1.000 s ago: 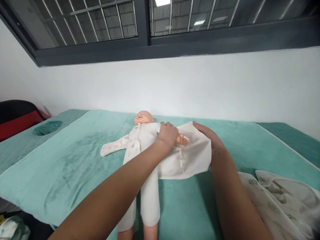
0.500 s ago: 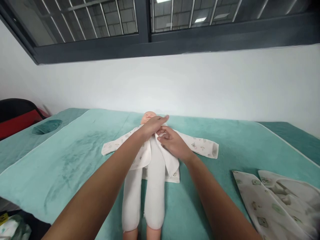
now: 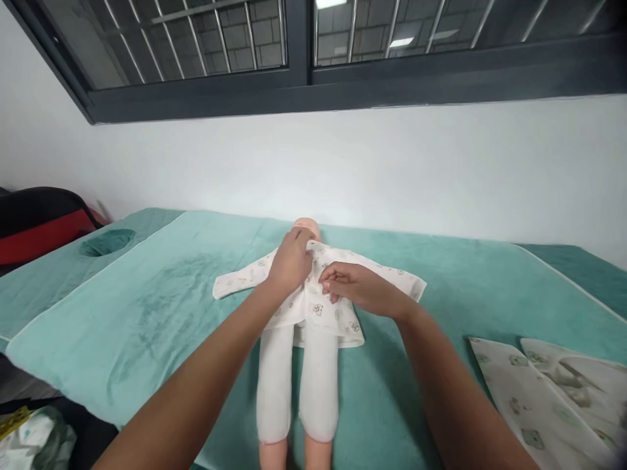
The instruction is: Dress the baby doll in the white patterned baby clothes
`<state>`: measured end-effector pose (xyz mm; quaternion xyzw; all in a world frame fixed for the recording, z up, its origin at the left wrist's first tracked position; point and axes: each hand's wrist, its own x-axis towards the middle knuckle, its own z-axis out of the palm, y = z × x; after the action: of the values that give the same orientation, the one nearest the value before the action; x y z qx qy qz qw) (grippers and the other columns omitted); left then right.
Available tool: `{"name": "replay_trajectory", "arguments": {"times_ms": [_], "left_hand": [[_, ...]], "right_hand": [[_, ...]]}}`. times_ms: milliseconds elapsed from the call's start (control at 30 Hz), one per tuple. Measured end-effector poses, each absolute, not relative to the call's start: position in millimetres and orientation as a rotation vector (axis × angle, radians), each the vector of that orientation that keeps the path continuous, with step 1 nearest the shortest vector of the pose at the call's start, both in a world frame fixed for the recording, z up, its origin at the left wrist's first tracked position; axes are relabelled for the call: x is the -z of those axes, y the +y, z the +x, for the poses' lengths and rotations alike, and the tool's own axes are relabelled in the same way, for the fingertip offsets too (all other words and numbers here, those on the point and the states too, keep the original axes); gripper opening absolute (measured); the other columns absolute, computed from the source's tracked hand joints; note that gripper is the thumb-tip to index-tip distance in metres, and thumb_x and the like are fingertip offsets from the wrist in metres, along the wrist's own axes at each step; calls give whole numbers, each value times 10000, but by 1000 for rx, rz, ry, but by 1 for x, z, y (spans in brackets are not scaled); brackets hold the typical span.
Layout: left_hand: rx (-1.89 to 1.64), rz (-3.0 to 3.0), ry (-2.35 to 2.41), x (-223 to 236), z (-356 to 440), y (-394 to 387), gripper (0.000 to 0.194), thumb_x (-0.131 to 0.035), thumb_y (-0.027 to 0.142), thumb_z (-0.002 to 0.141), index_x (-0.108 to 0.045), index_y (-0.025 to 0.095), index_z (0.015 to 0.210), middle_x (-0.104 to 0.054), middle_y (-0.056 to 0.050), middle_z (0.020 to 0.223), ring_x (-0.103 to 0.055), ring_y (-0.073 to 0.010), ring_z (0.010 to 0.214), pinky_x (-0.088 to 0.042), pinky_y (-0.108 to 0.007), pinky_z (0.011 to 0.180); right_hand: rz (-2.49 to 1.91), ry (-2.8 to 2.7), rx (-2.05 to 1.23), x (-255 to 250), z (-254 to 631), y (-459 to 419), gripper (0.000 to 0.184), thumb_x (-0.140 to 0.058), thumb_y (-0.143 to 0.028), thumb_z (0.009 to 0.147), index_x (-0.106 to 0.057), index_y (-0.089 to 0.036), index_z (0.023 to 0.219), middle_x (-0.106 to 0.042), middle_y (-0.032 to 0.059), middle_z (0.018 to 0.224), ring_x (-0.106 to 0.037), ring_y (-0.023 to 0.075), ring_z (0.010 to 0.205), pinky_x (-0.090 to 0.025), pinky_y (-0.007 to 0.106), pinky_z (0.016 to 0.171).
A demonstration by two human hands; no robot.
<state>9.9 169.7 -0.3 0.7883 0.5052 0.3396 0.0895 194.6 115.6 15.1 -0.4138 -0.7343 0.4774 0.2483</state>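
Note:
A baby doll lies on its back with white padded legs towards me. It wears a white printed baby shirt, sleeves spread to both sides; the front panel at right now lies across the chest. My left hand is closed at the collar, below the doll's head, its fingers pinching the shirt's edge; the fingertips are partly hidden. Just over the right front panel is my right hand, with loosely curled, slightly parted fingers and no cloth visible between them.
Folded printed cloth lies at the right on the green padded bed. A red and black item stands at far left, near a hole in the bed. Below left is a package. A white wall and window are behind.
The shirt's right panel has come over the chest, showing its printed side. My left hand has drawn back to the collar; my right hand has released the panel edge. The view has shifted slightly left.

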Motion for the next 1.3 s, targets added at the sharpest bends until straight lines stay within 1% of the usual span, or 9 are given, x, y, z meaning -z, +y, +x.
{"name": "replay_trajectory", "arguments": {"times_ms": [200, 300, 433, 500, 600, 733, 833, 1067, 1300], "left_hand": [[-1021, 2262, 1428, 22, -3, 103, 417, -384, 131, 901, -504, 182, 1298, -255, -81, 1583, -174, -204, 1482, -236, -428, 1204], [-967, 2287, 1287, 30, -11, 75, 387, -393, 262, 962, -479, 225, 1338, -366, -55, 1540, -296, -174, 1440, -207, -434, 1217], [-954, 2358, 1131, 34, -15, 56, 348, -406, 304, 972, -512, 270, 1302, -534, -18, 1420, -466, -153, 1328, -170, -450, 1228], [-1054, 2337, 1170, 35, -12, 52, 338, -390, 287, 973, -536, 248, 1274, -544, -34, 1409, -461, -164, 1331, -223, -446, 1212], [-1107, 2399, 1244, 38, -7, 47, 357, -373, 281, 970, -556, 200, 1267, -503, -57, 1446, -305, -210, 1434, -256, -457, 1197], [-946, 2498, 1269, 40, -9, 40, 396, -393, 342, 966, -546, 184, 1296, -464, -60, 1478, -233, -268, 1462, -197, -519, 1204], [-986, 2396, 1249, 36, -12, 28, 426, -400, 367, 963, -519, 174, 1324, -487, -78, 1458, -245, -243, 1460, -239, -474, 1197], [-894, 1896, 911, 9, -5, -10, 683, -697, 362, 784, -429, 233, 1400, -511, -104, 1425, -502, -268, 1286, -405, -427, 1085], [-1223, 1284, 895, -18, -42, -24, 347, -643, 393, 825, -662, 194, 1109, -719, -46, 1012, -643, -246, 996, -483, -368, 921]], "right_hand": [[-1110, -2103, -1145, -5, 171, 79, 196, -510, -356, 913, -604, -204, 831, -611, -12, 748, -549, 130, 685, -425, 259, 626], [-1205, -1906, -961, 27, 181, 46, 196, -457, -354, 939, -571, -222, 1027, -631, 29, 949, -587, 164, 843, -489, 303, 742], [-1627, -1798, -117, 62, 249, 3, 378, -480, -392, 905, -505, -196, 1228, -522, 154, 1317, -502, 300, 1207, -408, 490, 1015], [-1929, -1743, 284, 63, 291, -20, 436, -455, -426, 898, -522, -156, 1234, -495, 198, 1355, -430, 371, 1275, -341, 563, 1051], [-2337, -1570, 503, 53, 335, -52, 510, -470, -538, 849, -560, -162, 1181, -506, 200, 1353, -441, 439, 1233, -389, 610, 946], [-2538, -1552, 219, 45, 342, -66, 311, -413, -449, 867, -594, -196, 883, -651, 170, 1044, -586, 377, 988, -440, 530, 809], [-2299, -1362, -160, 30, 311, -56, 277, -432, -455, 865, -555, -209, 839, -643, 103, 817, -604, 287, 788, -460, 430, 737], [-1069, -1194, -1210, -54, 172, -38, 346, -618, -481, 811, -604, -219, 1036, -651, 35, 832, -593, 183, 697, -478, 287, 640], [-877, -1299, -1179, -92, 126, -31, 504, -579, -576, 815, -567, -266, 1212, -669, 40, 936, -642, 241, 891, -526, 339, 756]]}}
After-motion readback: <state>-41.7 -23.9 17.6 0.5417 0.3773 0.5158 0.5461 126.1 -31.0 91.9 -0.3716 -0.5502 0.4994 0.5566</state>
